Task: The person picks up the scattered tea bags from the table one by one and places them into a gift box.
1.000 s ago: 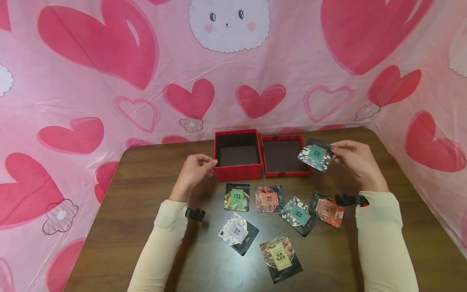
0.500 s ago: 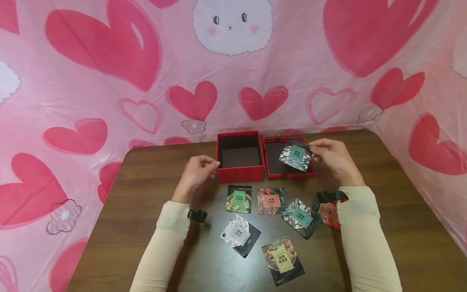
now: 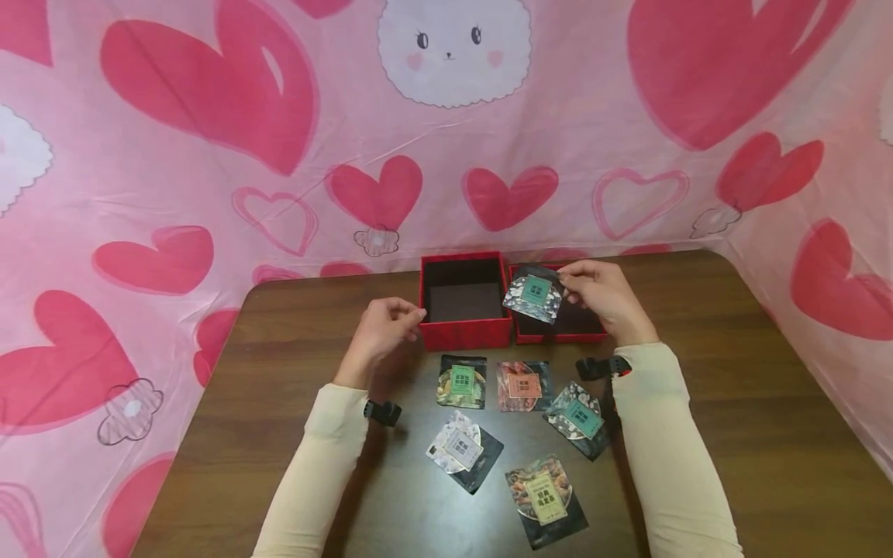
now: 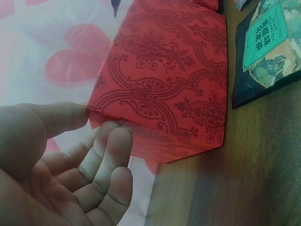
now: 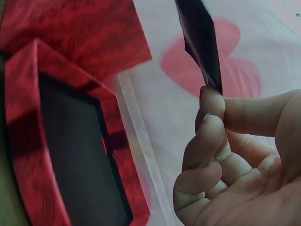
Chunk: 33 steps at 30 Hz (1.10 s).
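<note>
- A pink cloth (image 3: 558, 248) printed with red hearts hangs behind and around the work; a fluffy white face looks out from its upper middle.
- A brown wooden table (image 3: 739, 403) stands before it; light glares on the near middle of its top.
- A deep red box (image 3: 466, 335), damask-patterned outside and dark inside, sits open side up near the table's far edge.
- A shallow red tray (image 3: 558, 339), dark-lined, lies just right of the box.
- The left hand (image 3: 385, 329) has its thumb and curled fingertips together on the box's near left top corner, lightly pinching it.
- The right hand (image 3: 605, 296) is raised above the tray; thumb and forefinger pinch one edge of a sachet, the other fingers folded in.
- That held teal-labelled sachet (image 3: 533, 293) is in the air, overlapping the tray and the box's right edge in the head view; its exact height is hard to judge.
- On the table, before the box and tray, lie a yellow-labelled sachet (image 3: 547, 501), nearest the person; a pale-labelled sachet (image 3: 463, 452); a green-labelled grape oolong tea sachet (image 3: 462, 382); an orange-labelled sachet (image 3: 524, 386); and a second teal-labelled sachet (image 3: 579, 420), near the right wrist.
- A small black wrist camera (image 3: 383, 413) is strapped at the left cuff; another black camera (image 3: 593, 368) at the right.
</note>
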Tool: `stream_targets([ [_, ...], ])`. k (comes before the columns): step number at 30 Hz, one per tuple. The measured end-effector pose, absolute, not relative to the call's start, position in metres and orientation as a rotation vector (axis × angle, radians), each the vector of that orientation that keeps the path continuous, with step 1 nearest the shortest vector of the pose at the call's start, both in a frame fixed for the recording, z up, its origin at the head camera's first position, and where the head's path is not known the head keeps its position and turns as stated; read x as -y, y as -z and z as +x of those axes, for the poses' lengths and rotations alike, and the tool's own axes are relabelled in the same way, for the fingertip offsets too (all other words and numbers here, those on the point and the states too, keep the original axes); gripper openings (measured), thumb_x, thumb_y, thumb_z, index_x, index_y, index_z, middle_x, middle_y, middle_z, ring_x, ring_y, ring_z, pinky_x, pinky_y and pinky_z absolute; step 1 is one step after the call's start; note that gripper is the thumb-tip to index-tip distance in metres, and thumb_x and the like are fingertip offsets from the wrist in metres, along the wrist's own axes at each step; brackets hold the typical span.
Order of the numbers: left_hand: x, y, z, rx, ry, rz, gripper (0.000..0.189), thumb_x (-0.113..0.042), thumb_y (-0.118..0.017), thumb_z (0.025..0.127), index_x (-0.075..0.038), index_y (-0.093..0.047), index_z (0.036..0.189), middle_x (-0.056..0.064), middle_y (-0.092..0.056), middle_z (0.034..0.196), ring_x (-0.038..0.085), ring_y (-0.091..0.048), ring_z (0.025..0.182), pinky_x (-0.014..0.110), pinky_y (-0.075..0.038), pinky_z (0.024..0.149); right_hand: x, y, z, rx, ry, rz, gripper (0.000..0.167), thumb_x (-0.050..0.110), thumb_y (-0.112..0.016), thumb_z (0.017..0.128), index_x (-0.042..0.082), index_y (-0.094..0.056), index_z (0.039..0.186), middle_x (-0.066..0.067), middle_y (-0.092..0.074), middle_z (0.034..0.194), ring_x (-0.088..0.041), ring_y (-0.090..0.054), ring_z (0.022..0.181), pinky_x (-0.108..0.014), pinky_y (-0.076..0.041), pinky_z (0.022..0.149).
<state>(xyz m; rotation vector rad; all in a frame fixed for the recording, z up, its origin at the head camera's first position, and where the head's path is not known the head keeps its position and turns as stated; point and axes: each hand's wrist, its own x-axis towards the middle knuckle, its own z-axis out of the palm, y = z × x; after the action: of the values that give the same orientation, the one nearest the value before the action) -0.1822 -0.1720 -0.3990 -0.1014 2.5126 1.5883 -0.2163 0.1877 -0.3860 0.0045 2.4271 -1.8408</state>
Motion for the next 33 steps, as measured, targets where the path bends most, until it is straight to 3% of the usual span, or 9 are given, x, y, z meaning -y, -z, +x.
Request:
stream_targets([
  [13, 0.168, 0.406, -0.183, -2.518, -1.6, -0.089, 0.024, -0.022, -0.074, 0.093, 0.0, -0.071, 0.103, 0.013, -0.071, 0.079, 0.045, -0.069, 0.083, 0.049, -0.057, 0.078, -0.134, 0.385, -0.243, -2.317, 1.889, 0.02, 0.024, 0.007, -0.062, 0.098, -0.006, -0.066, 0.118, 0.002, -0.064, 0.077, -0.009, -0.057, 0.062, -0.022, -0.042, 0.054],
  [19, 0.168, 0.407, -0.183, -2.519, -1.63, -0.095, 0.023, -0.019, -0.074, 0.093, 0.002, -0.071, 0.102, 0.013, -0.07, 0.077, 0.048, -0.068, 0.082, 0.054, -0.057, 0.079, -0.111, 0.38, -0.25, -2.259, 1.951, 0.006, 0.023, 0.007, -0.063, 0.098, -0.005, -0.067, 0.117, 0.002, -0.067, 0.076, -0.01, -0.057, 0.061, -0.022, -0.041, 0.053],
  [33, 0.171, 0.401, -0.183, -2.501, -1.614, -0.131, 0.023, -0.021, -0.074, 0.093, 0.001, -0.07, 0.103, 0.013, -0.07, 0.08, 0.047, -0.068, 0.085, 0.056, -0.055, 0.082, -0.1, 0.377, -0.251, -2.247, 1.956, 0.011, 0.022, 0.006, -0.062, 0.098, -0.005, -0.068, 0.116, 0.0, -0.067, 0.075, -0.011, -0.058, 0.06, -0.022, -0.042, 0.053],
])
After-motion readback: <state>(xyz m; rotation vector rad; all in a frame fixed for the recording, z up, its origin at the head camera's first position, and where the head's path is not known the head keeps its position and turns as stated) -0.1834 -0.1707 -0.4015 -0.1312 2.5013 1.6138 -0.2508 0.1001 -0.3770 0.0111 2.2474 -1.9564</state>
